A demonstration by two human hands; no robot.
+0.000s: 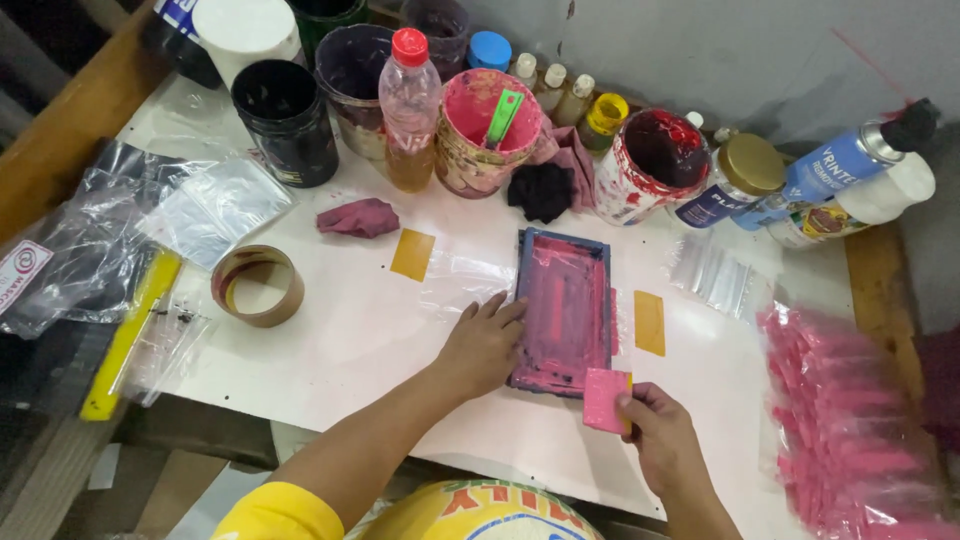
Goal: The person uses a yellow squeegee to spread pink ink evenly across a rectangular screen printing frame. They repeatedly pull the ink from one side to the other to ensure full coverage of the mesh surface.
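A small printing screen frame [563, 309], dark-edged and smeared with pink ink, lies flat on the white tabletop [360, 340]. My left hand [484, 343] presses on the table against the frame's left edge, fingers spread onto it. My right hand [662, 434] grips a small pink squeegee block [606, 399] at the frame's near right corner. Clear plastic film [462, 275] lies under the frame. Two yellow tape strips [412, 254] [649, 322] are stuck on either side of it.
Ink tubs stand along the back: a pink one [480, 132] with a green stick, a red one [650, 152], a black one [287, 120]. Bottles, jars, rags [359, 217] and a tape roll [258, 285] lie about. Pink printed bags [850, 420] are stacked at the right, clear bags [110, 230] at the left.
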